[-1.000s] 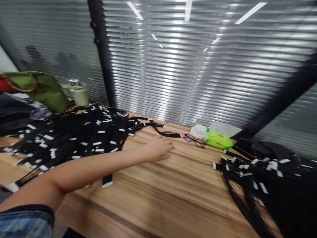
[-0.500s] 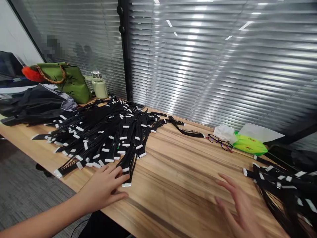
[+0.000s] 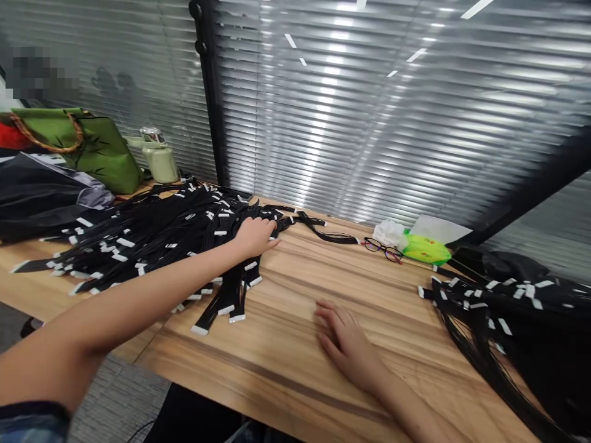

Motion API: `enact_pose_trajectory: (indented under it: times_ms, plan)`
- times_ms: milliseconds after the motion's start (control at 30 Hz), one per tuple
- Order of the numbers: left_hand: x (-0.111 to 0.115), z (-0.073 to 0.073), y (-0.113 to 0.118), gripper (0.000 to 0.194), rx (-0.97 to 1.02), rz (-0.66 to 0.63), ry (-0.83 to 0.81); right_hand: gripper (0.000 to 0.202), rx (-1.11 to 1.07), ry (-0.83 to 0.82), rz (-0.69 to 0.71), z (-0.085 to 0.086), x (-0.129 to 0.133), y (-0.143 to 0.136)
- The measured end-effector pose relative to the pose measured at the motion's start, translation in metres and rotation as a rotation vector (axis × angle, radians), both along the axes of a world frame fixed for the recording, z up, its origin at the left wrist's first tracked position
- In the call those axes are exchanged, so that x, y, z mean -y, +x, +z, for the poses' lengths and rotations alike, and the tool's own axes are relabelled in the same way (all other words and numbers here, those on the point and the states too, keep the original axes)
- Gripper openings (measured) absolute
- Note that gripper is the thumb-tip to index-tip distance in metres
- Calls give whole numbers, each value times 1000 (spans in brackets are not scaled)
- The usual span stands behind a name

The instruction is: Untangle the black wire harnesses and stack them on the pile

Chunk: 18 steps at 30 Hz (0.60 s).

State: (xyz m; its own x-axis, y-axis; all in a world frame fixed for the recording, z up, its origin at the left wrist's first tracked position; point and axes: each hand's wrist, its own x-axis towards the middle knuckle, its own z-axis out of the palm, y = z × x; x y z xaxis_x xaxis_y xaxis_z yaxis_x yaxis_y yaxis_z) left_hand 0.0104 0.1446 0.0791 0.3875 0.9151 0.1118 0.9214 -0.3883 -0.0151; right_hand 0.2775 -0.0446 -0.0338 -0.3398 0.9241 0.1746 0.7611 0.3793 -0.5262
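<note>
My left hand reaches over the right part of a big pile of black flat cables with white end connectors. Its fingers curve down onto the cables there, and the thumb is stretched out apart from them. I see nothing lifted in that hand. Below it, a few cable ends hang forward from the pile across the wood. My right hand rests low over the table, its fingers loosely spread and holding nothing. To its right lies a second heap of black cables with the same white connectors.
Loose cables, glasses, crumpled tissue and a bright green packet line the back of the wooden table. A green bag, pale flask and dark cloth stand at the left. Blinds rise behind.
My left hand has moved forward and right, from the pile's front edge onto its right part. My right hand has shifted left over the table. The view has turned right.
</note>
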Motion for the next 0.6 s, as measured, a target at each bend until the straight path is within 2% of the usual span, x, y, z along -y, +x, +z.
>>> enact_pose_trajectory:
  times_ms: [67,133,233,300,367,433,567,600]
  plan:
    - [-18,-1,30,44,-30,73,-47,32,-9,-10,-9,0,-2,-2]
    - [-26,-2,49,44,-46,131,-73,34,-26,-13,-19,-1,0,-1]
    - [-23,5,60,45,-48,179,-62,35,-54,-4,-24,-7,1,6]
    - [-16,16,62,45,-56,195,-33,39,-70,44,-22,-12,-2,12]
    - [-5,34,61,45,-73,206,5,45,-83,147,-38,-14,-10,19]
    - [10,58,59,43,-92,222,54,50,-92,284,-85,-12,-23,25]
    - [49,117,48,38,-115,260,206,64,-108,555,-210,8,-57,38]
    - [59,130,43,32,-111,261,249,69,-115,603,-243,15,-65,41]
